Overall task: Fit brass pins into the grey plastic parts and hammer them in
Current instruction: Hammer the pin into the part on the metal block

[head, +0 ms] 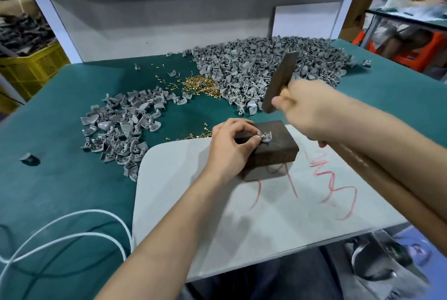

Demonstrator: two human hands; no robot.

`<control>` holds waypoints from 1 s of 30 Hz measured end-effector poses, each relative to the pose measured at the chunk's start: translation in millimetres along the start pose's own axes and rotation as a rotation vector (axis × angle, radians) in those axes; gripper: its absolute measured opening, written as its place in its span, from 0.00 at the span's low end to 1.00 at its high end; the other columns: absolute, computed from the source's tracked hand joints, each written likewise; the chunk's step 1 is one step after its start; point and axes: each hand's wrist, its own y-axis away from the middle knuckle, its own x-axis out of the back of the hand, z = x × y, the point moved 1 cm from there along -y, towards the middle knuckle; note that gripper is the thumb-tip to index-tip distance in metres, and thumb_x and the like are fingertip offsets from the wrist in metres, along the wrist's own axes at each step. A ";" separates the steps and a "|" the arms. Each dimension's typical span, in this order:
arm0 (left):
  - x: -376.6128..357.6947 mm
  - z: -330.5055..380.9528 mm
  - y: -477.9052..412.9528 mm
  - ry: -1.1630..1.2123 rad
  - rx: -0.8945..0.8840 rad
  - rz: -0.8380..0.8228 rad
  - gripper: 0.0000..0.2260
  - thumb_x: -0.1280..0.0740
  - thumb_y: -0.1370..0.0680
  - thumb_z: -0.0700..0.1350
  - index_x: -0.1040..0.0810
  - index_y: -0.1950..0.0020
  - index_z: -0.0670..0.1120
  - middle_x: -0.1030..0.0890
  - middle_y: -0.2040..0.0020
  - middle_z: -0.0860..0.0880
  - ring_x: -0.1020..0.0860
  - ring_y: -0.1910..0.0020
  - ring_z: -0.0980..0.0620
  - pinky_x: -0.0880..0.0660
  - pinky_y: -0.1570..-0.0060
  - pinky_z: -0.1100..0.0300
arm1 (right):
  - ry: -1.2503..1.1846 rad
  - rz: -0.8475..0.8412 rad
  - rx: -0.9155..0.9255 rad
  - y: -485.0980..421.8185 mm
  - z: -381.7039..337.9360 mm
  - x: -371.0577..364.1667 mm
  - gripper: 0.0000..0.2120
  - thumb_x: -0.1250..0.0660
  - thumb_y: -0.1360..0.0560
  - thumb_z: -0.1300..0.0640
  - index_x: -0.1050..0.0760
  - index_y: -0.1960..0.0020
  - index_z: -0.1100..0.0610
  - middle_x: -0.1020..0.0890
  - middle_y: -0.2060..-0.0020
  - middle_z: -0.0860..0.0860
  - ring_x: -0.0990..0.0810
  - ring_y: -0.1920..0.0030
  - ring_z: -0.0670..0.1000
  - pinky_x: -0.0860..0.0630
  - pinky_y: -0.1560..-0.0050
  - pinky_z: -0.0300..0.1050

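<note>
While the left hand [229, 144] pinches a grey plastic part [266, 137] atop the dark metal block [273, 147], the right hand [307, 111] grips the hammer [278, 82] above it.

One grey plastic part [266, 137] sits on a dark block [278, 148] with a brass pin [263, 133] standing in it. The hammer [278, 82], dark-headed, hangs tilted just above. Loose brass pins [200, 85] lie heaped between a large pile of grey parts [254, 69] and a smaller pile [121, 128]
</note>
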 end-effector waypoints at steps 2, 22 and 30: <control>0.2 0.4 0.5 -0.010 0.006 -0.008 0.03 0.27 0.28 0.39 0.18 0.59 0.46 0.21 0.49 0.50 0.26 0.40 0.42 0.32 0.37 0.47 | -0.053 -0.077 -0.027 0.4 -1.8 -9.4 0.15 0.47 0.18 0.56 0.31 0.61 0.59 0.26 0.62 0.58 0.23 0.59 0.60 0.24 0.62 0.48; 0.7 3.2 2.9 0.022 0.067 0.004 0.06 0.29 0.26 0.43 0.18 0.61 0.53 0.21 0.45 0.57 0.28 0.37 0.48 0.35 0.34 0.48 | -1.082 -0.201 -0.414 -40.7 87.8 -13.8 0.16 0.47 0.18 0.51 0.39 0.64 0.55 0.39 0.84 0.47 0.44 0.88 0.42 0.44 0.83 0.28; 1.1 4.2 2.4 0.005 0.078 -0.004 0.06 0.29 0.26 0.43 0.18 0.61 0.52 0.21 0.45 0.58 0.28 0.37 0.49 0.35 0.34 0.49 | -1.200 -0.245 -0.500 -47.0 109.8 -54.9 0.15 0.43 0.19 0.53 0.38 0.64 0.55 0.38 0.82 0.46 0.43 0.87 0.43 0.43 0.84 0.29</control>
